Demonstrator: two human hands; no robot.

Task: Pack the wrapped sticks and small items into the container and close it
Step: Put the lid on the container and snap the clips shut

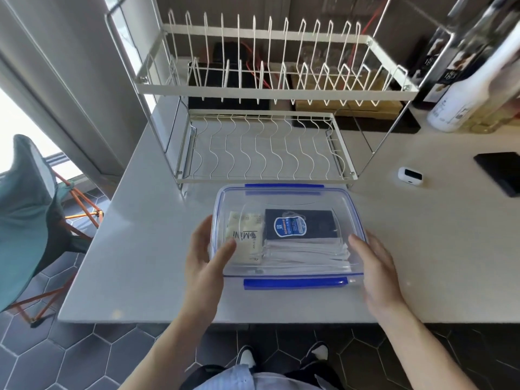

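A clear plastic container (pixel 326 197) with a blue-trimmed lid stands on the white counter in front of me, and the lid lies on top of it. Through the lid I see a bundle of white wrapped sticks (pixel 306 253), a dark blue packet (pixel 301 225) and a cream tissue pack (pixel 247 237). My left hand (pixel 206 254) holds the container's left edge, thumb on the lid. My right hand (pixel 374 266) rests against the right edge with fingers fairly straight. The near blue latch (pixel 295 283) sticks out flat toward me.
A white wire dish rack (pixel 264 147) stands just behind the container. To the right lie a small white device (pixel 410 176) and a black object (pixel 499 173), with bottles (pixel 467 105) at the back right. A teal chair (pixel 28 209) stands left of the counter.
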